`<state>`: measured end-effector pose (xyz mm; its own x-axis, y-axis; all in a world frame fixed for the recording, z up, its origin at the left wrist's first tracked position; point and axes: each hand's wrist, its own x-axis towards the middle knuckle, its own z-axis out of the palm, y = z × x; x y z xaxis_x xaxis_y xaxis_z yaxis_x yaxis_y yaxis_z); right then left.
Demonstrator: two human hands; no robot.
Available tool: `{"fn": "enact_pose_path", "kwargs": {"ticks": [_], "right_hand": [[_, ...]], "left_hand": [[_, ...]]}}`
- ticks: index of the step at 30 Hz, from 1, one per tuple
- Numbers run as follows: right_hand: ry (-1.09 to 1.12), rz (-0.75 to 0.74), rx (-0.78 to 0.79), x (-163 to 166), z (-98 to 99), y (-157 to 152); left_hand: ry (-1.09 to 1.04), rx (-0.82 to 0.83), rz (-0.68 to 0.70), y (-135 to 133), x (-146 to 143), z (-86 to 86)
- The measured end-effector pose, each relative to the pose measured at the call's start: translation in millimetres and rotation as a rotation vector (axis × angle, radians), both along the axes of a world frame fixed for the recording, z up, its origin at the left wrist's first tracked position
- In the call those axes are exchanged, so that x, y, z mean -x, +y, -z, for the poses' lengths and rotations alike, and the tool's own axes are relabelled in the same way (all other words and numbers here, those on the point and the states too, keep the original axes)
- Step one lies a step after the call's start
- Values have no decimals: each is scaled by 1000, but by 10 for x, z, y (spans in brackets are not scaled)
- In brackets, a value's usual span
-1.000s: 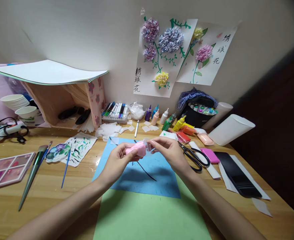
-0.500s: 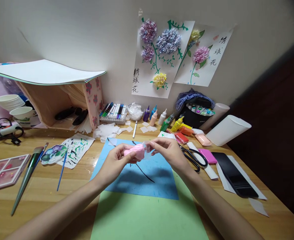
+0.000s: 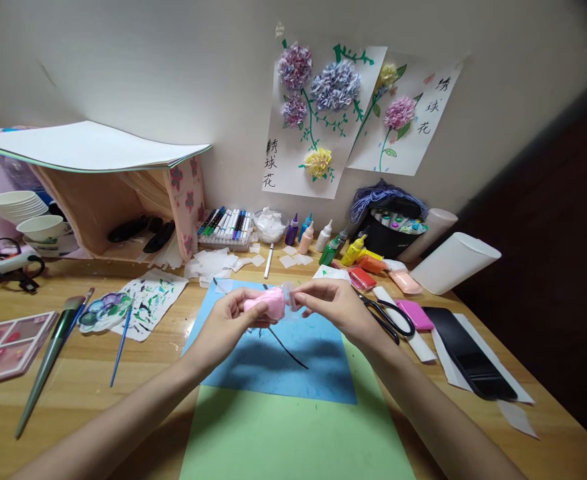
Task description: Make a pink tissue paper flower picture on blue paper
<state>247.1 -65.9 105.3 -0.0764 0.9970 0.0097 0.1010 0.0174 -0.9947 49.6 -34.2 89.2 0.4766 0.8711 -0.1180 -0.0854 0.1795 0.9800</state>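
Note:
My left hand is closed round a lump of pink clay, held a little above a blue paper sheet. My right hand pinches a clear plastic wrapper at the lump's right end. Both hands hover over the middle of the wooden desk. A thin black curved line lies on the blue sheet under the hands. A green paper sheet lies in front of it, nearest to me.
Black scissors, clay packets and a black phone lie to the right. Paint bottles and markers line the wall. Brushes, a paint palette and a pink tray are on the left.
Both hands have stayed together on the pink clay, and the right fingers have shifted slightly on the wrapper. The view has drifted a little.

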Motion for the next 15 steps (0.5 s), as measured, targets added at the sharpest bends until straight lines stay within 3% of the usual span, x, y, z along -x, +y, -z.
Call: {"fn": "enact_pose_path", "kwargs": {"ticks": [15], "right_hand": [[-26, -18, 55, -8, -3, 11]], "left_hand": [[6, -7, -9, 22, 11, 13]]}}
